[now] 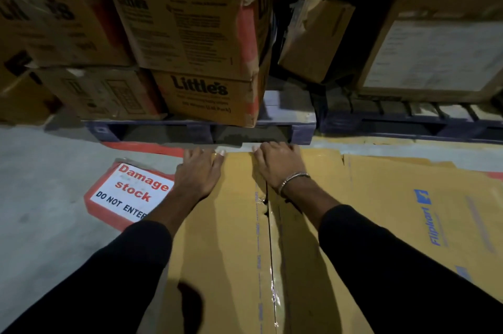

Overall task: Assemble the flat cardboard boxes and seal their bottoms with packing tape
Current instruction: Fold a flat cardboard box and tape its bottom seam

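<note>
both my left hand [200,170] and right hand [277,162] press flat, fingers spread, on the box [226,238] far edge, likely smoothing tape [273,279] over its seam.

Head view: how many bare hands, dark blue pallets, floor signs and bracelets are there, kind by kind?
Bare hands: 2, the left hand and the right hand
Dark blue pallets: 2
Red-and-white "Damage stock" floor sign: 1
Silver metal bracelet: 1
Total: 6
</note>
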`<state>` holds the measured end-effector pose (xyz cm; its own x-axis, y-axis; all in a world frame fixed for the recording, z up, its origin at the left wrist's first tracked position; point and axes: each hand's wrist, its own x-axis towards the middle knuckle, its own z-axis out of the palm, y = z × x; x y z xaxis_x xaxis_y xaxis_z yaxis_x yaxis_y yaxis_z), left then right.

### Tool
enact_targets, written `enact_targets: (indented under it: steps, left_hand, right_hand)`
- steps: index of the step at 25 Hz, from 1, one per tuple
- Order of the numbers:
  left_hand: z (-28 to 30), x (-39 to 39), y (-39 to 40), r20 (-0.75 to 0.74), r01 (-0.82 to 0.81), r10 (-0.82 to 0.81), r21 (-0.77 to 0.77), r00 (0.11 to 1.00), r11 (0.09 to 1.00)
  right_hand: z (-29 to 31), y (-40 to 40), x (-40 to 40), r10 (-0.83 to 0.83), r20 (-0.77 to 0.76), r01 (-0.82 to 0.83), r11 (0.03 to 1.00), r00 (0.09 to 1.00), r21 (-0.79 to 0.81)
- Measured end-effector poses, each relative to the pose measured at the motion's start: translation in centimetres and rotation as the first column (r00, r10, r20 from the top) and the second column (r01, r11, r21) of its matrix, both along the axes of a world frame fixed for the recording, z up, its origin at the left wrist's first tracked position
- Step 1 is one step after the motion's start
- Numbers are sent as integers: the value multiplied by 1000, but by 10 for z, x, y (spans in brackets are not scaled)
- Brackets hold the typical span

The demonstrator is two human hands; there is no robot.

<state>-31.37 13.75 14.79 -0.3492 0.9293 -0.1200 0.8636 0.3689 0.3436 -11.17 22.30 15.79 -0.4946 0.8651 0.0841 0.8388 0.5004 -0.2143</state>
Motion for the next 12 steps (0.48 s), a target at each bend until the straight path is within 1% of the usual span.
enact_targets:
  steps: [2,4,6,7,8,10,11,12]
  left_hand:
    - [-4,-8,1,40,-59,59,-11,997,998]
    - [-10,-9,4,62,-132,131,13,989,991]
    - [-12,-5,5,143,-248,238,57,961,967]
    - [-11,-5,6,193,-307,290,62,937,950]
    - [-8,-4,7,230,-344,324,53,918,937]
    - [1,-2,8,333,-437,424,-37,842,899]
    - [2,-4,9,388,-476,476,-104,789,873]
    - [6,-5,9,438,-500,521,-173,732,849]
  right_hand:
    - [-3,12,20,-84,2,83,995,996,49]
    - [-8,22,42,-182,47,176,979,982,99]
    - [-8,31,59,-265,114,255,962,957,93]
    - [-9,37,68,-314,123,307,949,941,72]
    - [-9,45,77,-380,104,379,925,919,31]
    - [-13,56,95,-550,-3,544,826,835,-147]
    - [-16,60,100,-623,-61,593,767,780,-245]
    - [-19,62,104,-665,-104,608,727,740,-320]
